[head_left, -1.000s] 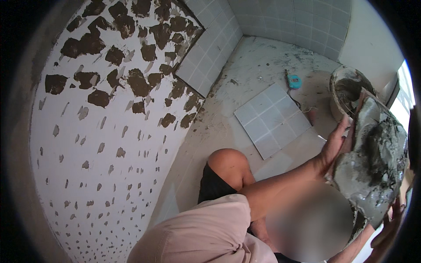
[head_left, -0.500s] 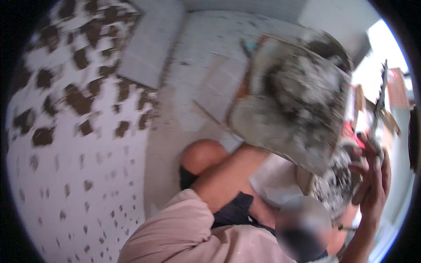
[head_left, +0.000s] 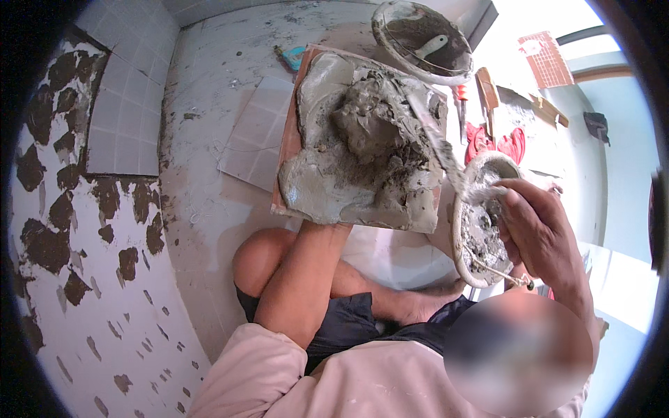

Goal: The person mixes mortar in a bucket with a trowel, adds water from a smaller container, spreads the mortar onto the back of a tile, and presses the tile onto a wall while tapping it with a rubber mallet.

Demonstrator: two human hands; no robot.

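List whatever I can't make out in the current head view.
All in the head view:
- Left hand: hidden beneath the mortar-covered tile; only the forearm shows.
- Floor tile: right part hidden behind the held tile.
- Turquoise tape measure: partly hidden by the held tile.
- Trowel: blurred and smeared with mortar; exact blade shape unclear.
- Lower right: a blurred patch masks what's there.

A blue tape measure (head_left: 294,58) lies on the floor (head_left: 221,45). Farther right, a red-handled tool (head_left: 461,94) lies near some red cloth (head_left: 512,144), with a dark cap-like object (head_left: 596,127) beyond.
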